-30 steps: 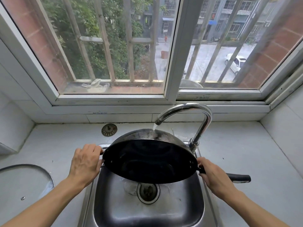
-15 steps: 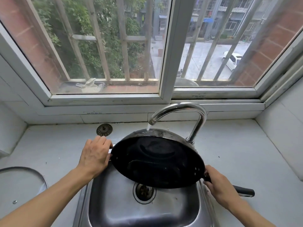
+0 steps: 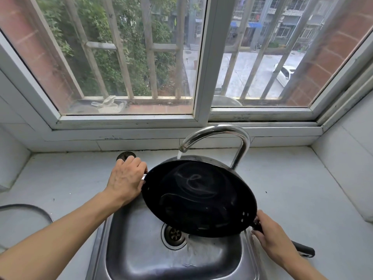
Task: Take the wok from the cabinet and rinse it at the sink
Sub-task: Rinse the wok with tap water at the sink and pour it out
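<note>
Wok (image 3: 198,197) front and centre, black and round, held tilted over the sink (image 3: 129,245) with its open face turned toward the camera and its far rim right under the tap (image 3: 219,134). Water is running from the spout onto that far edge, and a wet sheet is spilling off the low rim beside the drain (image 3: 174,235). Left hand (image 3: 126,178) is curled round the small helper handle on the wok's left side; right hand (image 3: 276,237) is wrapped round the long black handle (image 3: 302,249) close to where it meets the pan, the free end poking out past the wrist. Two hands say something here: I'd judge this a stiff metal pan with real weight, more so with water in it, and nothing soft or fragile about it. Slick is the worry, since wet coating and wet handles could let it twist, so the grip belongs just where it is, one hand at each end, not on the bare rim. Rivet holes show near the long handle. Brands or writing: I can read none on the wok or tap; faint marks on the window frame (image 3: 205,77) are too small to make out.
</note>
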